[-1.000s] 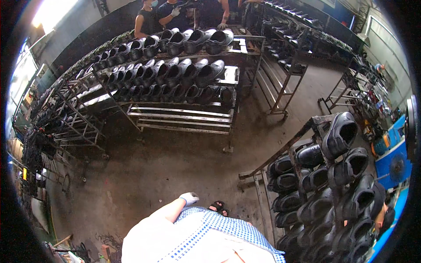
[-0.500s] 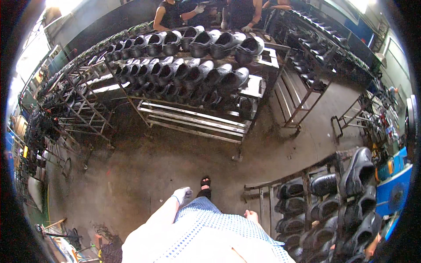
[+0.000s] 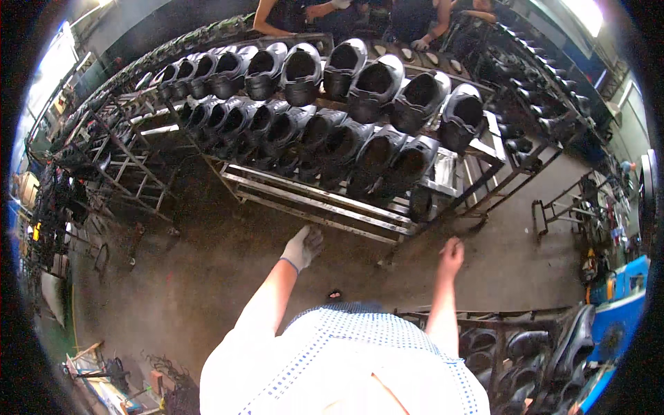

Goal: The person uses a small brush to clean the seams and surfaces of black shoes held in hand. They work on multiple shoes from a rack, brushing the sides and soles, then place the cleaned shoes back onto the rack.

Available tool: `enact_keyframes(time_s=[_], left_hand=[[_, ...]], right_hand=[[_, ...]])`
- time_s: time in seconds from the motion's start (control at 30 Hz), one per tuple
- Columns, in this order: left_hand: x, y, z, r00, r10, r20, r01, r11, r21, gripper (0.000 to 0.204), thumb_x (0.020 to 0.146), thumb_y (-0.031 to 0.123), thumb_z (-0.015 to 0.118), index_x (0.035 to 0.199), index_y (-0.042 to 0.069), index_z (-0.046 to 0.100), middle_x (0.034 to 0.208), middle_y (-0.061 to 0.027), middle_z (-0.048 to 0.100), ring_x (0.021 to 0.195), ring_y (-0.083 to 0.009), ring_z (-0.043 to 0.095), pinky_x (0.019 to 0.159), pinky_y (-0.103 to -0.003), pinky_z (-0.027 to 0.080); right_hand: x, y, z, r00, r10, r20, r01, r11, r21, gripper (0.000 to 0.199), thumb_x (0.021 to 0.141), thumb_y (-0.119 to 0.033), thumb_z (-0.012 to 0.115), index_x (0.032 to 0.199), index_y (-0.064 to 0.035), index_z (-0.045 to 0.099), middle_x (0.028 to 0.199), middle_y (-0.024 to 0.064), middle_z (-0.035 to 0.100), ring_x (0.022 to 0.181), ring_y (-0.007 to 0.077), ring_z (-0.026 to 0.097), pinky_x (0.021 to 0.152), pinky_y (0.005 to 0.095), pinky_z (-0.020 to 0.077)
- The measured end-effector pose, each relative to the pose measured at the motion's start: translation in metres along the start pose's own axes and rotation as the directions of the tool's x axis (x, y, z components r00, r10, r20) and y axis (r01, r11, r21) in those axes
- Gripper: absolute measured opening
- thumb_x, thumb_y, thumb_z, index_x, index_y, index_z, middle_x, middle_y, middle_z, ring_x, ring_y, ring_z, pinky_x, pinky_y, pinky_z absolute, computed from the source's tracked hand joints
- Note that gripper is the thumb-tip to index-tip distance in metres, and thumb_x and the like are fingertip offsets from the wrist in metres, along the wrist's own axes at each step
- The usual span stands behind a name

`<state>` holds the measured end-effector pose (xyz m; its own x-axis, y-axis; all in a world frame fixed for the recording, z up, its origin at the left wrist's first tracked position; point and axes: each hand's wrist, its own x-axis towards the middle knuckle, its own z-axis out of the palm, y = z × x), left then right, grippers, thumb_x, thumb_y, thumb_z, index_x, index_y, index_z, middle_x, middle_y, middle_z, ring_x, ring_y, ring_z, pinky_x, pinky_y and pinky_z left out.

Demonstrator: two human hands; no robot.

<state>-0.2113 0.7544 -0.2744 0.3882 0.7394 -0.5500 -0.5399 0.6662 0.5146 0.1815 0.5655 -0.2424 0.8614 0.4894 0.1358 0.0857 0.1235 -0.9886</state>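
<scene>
My left hand point(image 3: 304, 247) wears a whitish glove and reaches forward just below the front rail of a shoe rack point(image 3: 311, 202). Its fingers are loosely spread and hold nothing. Bare and farther right, my right hand point(image 3: 452, 256) is raised near the rack's right end, its fingers curled together with nothing visible in them. Neither hand touches the rack. On its upper level stands a row of black shoes point(image 3: 377, 83), openings facing me. Another row of black shoes point(image 3: 346, 142) fills the level below, with more partly hidden beneath.
A second rack of black shoes point(image 3: 526, 342) stands close at my right side. Behind the front rack, co-workers' arms point(image 3: 436, 31) rest over a bench. Metal frames point(image 3: 131, 166) stand at the left, another shoe rack point(image 3: 546, 104) at the far right. Concrete floor point(image 3: 207, 283) lies between.
I have moved closer to the front rack, which now looks larger. Both hands have risen and stretched forward from beside my body. The right-side rack has slipped lower in view.
</scene>
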Motion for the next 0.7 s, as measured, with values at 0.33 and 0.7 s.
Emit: enact_keyframes(time_s=[0.33, 0.7], left_hand=[[0.093, 0.063, 0.077, 0.990, 0.031, 0.140, 0.000, 0.975, -0.221, 0.050, 0.099, 0.044, 0.050, 0.139, 0.015, 0.044, 0.149, -0.0104, 0.041, 0.135, -0.0303, 0.041, 0.110, -0.047, 0.035], [0.142, 0.087, 0.153, 0.952, 0.258, 0.165, -0.199, 0.931, -0.307, 0.055, 0.100, 0.049, 0.041, 0.143, 0.015, 0.043, 0.144, -0.0121, 0.047, 0.130, -0.0343, 0.047, 0.109, -0.052, 0.038]], right_hand=[[0.153, -0.120, 0.050, 0.844, -0.525, -0.105, 0.404, 0.753, -0.519, 0.052, 0.090, -0.029, 0.073, 0.128, 0.0024, 0.054, 0.085, 0.0025, 0.055, 0.075, 0.0145, 0.050, 0.068, 0.0287, 0.0457], [0.164, -0.132, 0.050, 0.881, -0.472, -0.012, 0.381, 0.726, -0.573, 0.037, 0.090, -0.026, 0.071, 0.108, 0.0041, 0.062, 0.088, 0.0214, 0.070, 0.077, 0.0368, 0.069, 0.068, 0.0374, 0.0528]])
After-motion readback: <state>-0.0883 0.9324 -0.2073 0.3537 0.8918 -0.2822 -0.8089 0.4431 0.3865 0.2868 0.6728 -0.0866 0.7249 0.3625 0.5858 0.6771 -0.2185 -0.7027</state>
